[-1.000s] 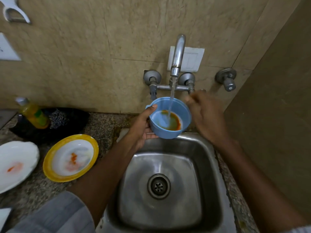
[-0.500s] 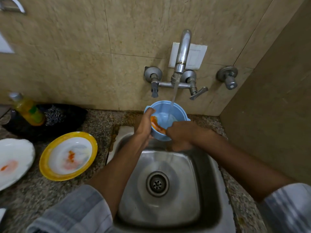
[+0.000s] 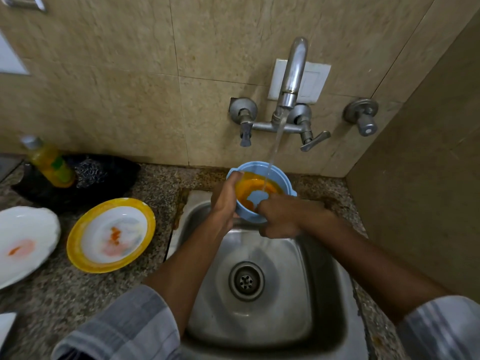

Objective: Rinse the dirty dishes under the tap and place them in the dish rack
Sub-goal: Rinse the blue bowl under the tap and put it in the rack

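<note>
The blue bowl [image 3: 261, 189] sits under the tap [image 3: 292, 76] stream above the sink [image 3: 262, 315]; the left hand [image 3: 224, 201] clamps its near-left rim, thumb inside; the right hand [image 3: 279, 216], fingers curled, reaches in from the near-right, closest to the orange residue.

You have one view only, from the camera on your head, so no second view overlaps it. It looks forward and steeply down, facing the tiled wall [image 3: 124, 87] behind the sink [image 3: 262, 302]. The sink sits low and centre, close below you; the tap [image 3: 292, 81] stands above it, near the middle of the picture. Your sleeves [image 3: 122, 328] cut into the bottom edge, so the lens sits just over your arms. The wide angle bends the counter [image 3: 78, 294] on the left and takes in the side wall [image 3: 426, 165] on the right.
</note>
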